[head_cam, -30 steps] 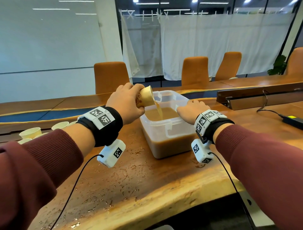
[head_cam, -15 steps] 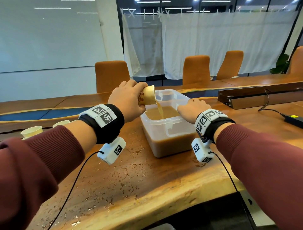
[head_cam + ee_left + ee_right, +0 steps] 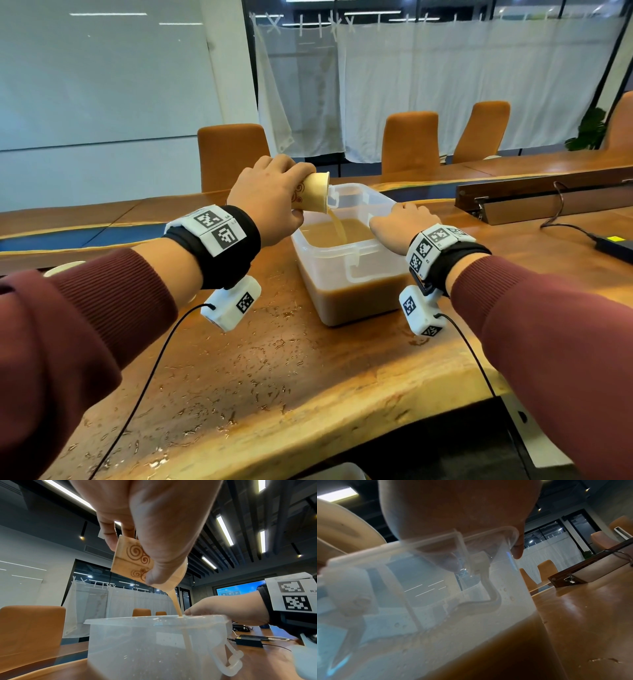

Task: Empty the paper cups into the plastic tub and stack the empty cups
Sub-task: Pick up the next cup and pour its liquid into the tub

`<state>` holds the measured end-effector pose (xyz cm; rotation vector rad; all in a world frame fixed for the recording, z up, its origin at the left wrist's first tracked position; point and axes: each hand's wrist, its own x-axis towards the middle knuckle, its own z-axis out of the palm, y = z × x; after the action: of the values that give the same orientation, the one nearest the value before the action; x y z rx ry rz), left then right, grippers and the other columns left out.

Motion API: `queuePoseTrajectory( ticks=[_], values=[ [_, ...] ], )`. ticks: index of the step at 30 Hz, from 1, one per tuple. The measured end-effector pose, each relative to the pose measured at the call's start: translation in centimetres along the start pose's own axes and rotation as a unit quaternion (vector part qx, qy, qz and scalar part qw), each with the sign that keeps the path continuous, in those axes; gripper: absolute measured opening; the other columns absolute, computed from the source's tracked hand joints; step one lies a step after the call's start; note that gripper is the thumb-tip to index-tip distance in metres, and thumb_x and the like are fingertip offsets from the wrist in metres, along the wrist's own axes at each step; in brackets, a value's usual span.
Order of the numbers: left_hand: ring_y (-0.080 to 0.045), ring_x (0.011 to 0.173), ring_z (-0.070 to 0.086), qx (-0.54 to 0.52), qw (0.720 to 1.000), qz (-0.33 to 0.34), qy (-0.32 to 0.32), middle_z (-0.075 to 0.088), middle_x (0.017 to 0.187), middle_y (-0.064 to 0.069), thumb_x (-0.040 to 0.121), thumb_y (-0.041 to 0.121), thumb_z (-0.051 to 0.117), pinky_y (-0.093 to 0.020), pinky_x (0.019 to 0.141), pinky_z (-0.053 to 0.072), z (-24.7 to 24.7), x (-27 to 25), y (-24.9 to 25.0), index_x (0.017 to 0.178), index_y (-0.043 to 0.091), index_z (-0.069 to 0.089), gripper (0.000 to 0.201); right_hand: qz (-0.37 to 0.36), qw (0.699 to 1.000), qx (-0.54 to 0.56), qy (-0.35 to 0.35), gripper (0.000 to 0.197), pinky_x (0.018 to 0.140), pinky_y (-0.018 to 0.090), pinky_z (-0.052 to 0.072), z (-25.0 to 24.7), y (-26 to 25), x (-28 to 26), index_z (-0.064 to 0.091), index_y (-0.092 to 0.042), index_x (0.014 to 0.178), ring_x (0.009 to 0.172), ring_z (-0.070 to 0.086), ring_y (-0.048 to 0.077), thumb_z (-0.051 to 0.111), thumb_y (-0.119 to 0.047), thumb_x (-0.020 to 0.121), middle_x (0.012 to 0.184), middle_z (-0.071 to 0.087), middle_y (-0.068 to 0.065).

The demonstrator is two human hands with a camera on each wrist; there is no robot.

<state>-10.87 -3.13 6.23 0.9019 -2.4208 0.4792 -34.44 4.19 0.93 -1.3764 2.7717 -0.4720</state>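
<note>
My left hand (image 3: pixel 274 202) grips a tan paper cup (image 3: pixel 314 196) with brown swirl marks, tipped mouth-down over the left rim of the clear plastic tub (image 3: pixel 356 245). A thin stream of light brown liquid (image 3: pixel 337 230) runs from the cup into the tub, which holds brown liquid to about half its height. In the left wrist view the thumb and fingers pinch the cup (image 3: pixel 130 562) above the tub (image 3: pixel 145 642). My right hand (image 3: pixel 399 221) holds the tub's right rim; in the right wrist view a fingertip (image 3: pixel 452 562) shows through the tub wall (image 3: pixel 436 601).
A white paper cup rim (image 3: pixel 63 268) peeks out past my left sleeve. A black power adapter (image 3: pixel 616 245) with its cable lies at the right, behind it a long wooden box (image 3: pixel 548 200). Orange chairs (image 3: pixel 233 154) stand beyond the table. The wooden tabletop (image 3: pixel 274 359) is speckled with droplets.
My left hand has lifted and tipped the cup a little steeper while the stream keeps running. The right hand stays on the tub's rim. Several cups at left are now hidden by my sleeve.
</note>
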Motion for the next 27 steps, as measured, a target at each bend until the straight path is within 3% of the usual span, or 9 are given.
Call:
queuePoseTrajectory(
  ticks=[8,14,16,19,21,24,27],
  values=[
    [-0.033,0.124,0.047,0.094,0.993,0.071,0.026,0.053,0.136,-0.004,0.084,0.023,0.07,-0.046,0.093,0.039,-0.2,0.6,0.1,0.142,0.03,0.047,0.063,-0.003,1.0,0.003,0.001,0.071,0.109,0.049,0.034,-0.2,0.0,-0.2,0.04,-0.009,0.154,0.137,0.042,0.039,0.038,-0.048,0.095,0.154,0.045,0.017],
    [-0.034,0.126,0.048,0.138,0.98,0.135,0.038,0.054,0.138,-0.008,0.08,0.02,0.075,-0.051,0.1,0.04,0.9,0.0,0.5,0.142,0.027,0.048,0.068,-0.003,1.0,0.013,0.005,0.07,0.106,0.048,0.036,-0.1,0.0,-0.3,0.043,-0.009,0.152,0.135,0.044,0.039,0.038,-0.048,0.094,0.151,0.048,0.017],
    [-0.034,0.121,0.051,0.096,0.992,0.087,-0.006,0.055,0.135,-0.006,0.084,0.027,0.071,-0.048,0.097,0.041,1.8,-0.8,0.9,0.143,0.027,0.047,0.064,-0.003,1.0,0.017,0.006,0.07,0.106,0.048,0.036,0.0,0.0,-0.3,0.043,-0.009,0.152,0.135,0.044,0.039,0.038,-0.049,0.094,0.151,0.048,0.017],
    [-0.03,0.109,0.056,-0.05,0.994,-0.075,-0.065,0.057,0.126,-0.003,0.087,0.038,0.065,-0.046,0.092,0.048,2.9,-1.8,0.6,0.139,0.03,0.045,0.056,0.001,1.0,0.023,0.007,0.071,0.107,0.048,0.035,-0.1,-0.1,-0.4,0.042,-0.009,0.153,0.136,0.044,0.039,0.037,-0.049,0.095,0.152,0.048,0.016],
    [-0.025,0.101,0.059,-0.159,0.974,-0.149,-0.066,0.058,0.118,-0.001,0.084,0.043,0.069,-0.045,0.088,0.053,3.4,-2.3,0.0,0.135,0.03,0.047,0.058,-0.002,1.0,0.025,0.004,0.071,0.107,0.048,0.035,-0.1,-0.1,-0.5,0.042,-0.01,0.153,0.136,0.044,0.039,0.037,-0.05,0.094,0.151,0.048,0.016],
    [-0.014,0.093,0.061,-0.281,0.936,-0.208,-0.043,0.061,0.112,0.005,0.083,0.046,0.073,-0.035,0.081,0.056,3.8,-4.1,-0.4,0.133,0.028,0.049,0.058,-0.005,0.999,0.038,0.0,0.07,0.108,0.05,0.034,-0.2,0.0,-0.8,0.045,-0.013,0.152,0.136,0.043,0.04,0.035,-0.051,0.093,0.15,0.049,0.016],
    [-0.003,0.089,0.059,-0.396,0.875,-0.277,-0.018,0.062,0.104,0.012,0.088,0.041,0.075,-0.025,0.076,0.053,3.6,-6.8,0.4,0.121,0.029,0.05,0.043,0.003,0.995,0.103,-0.019,0.063,0.114,0.048,0.028,-0.9,0.0,-1.4,0.045,-0.02,0.152,0.144,0.034,0.037,0.038,-0.047,0.096,0.156,0.044,0.013]
  ],
)
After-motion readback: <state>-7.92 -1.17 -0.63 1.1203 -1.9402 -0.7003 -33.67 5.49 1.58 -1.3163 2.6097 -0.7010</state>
